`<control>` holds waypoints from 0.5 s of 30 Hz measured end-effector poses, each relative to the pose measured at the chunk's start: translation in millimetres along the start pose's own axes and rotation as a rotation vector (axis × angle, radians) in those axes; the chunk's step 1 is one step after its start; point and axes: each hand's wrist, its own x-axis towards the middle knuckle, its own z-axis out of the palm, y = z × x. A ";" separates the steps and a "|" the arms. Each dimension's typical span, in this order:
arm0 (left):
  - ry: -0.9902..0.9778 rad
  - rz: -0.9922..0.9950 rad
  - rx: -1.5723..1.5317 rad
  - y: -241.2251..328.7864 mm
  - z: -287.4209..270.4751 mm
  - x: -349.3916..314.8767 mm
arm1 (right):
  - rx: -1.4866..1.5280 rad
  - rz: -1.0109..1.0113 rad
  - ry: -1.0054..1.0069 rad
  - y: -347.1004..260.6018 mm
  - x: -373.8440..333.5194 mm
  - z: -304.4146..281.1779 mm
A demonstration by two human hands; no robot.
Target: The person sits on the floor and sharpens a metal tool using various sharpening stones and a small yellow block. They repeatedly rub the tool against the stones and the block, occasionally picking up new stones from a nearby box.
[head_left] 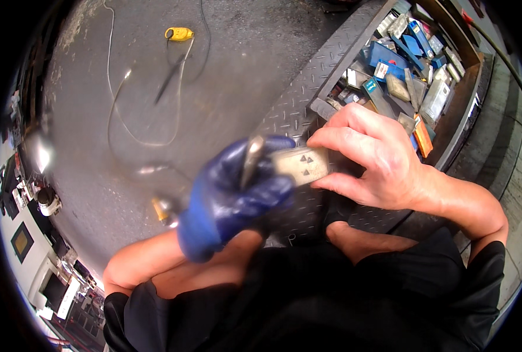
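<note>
A small clear-lidded plastic case (305, 165) with a few dark triangular pieces showing in it is held between both hands. My left hand (231, 188), in a dark blue coated glove, is closed round its left end. A slim metallic pen-like tool (252, 158), blurred, also sits in the left hand's grip. My bare right hand (378, 155) pinches the case's right end between thumb and fingers. Whether the lid is loose cannot be made out.
At the right, an open metal drawer (478, 76) holds many jumbled small plastic cases. A tread-plate ledge (296, 97) borders the dark grey surface (79, 105). On that surface lie a yellow device (179, 34), thin looping cables (176, 126) and a blurred yellow-and-metal object (162, 210).
</note>
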 end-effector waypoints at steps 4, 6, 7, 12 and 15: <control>-0.077 0.139 0.035 -14.9 -2.2 -1.5 | 0.077 0.030 -0.030 -2.7 2.0 -1.3; -0.106 0.186 0.094 -16.8 -2.0 -1.5 | 0.125 0.067 -0.074 -6.0 2.3 -3.5; -0.082 0.159 0.212 -17.7 -6.5 -1.5 | 0.131 0.065 -0.068 -6.2 2.1 -2.3; -0.069 0.270 0.414 -16.6 -4.3 -1.1 | 0.128 0.082 -0.078 -10.4 3.5 1.2; -0.078 0.371 0.536 -19.4 -7.3 -0.9 | 0.112 0.065 -0.049 -12.5 2.0 2.3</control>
